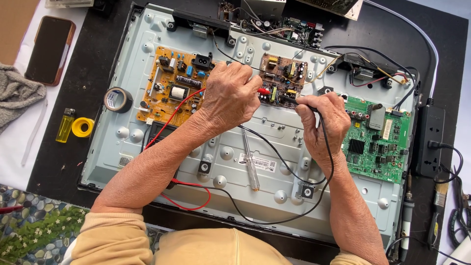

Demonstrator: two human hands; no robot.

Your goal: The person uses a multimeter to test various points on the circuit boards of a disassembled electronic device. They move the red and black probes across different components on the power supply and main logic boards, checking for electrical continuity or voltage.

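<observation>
While the left hand [229,95] grips the red probe [264,91], the right hand [321,118] pinches the black probe [289,100] on the small circuit board [283,78].

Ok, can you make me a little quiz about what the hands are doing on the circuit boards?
1. True or false: the left hand holds the red probe on the small brown board.
2. Which colour is the board beside the right hand? A) green B) blue C) white
3. Fill in: the lead running from the right hand's black probe is ____.

Key
1. True.
2. A, green.
3. Black; the black lead loops across the grey metal panel, near a screwdriver lying there.
</observation>
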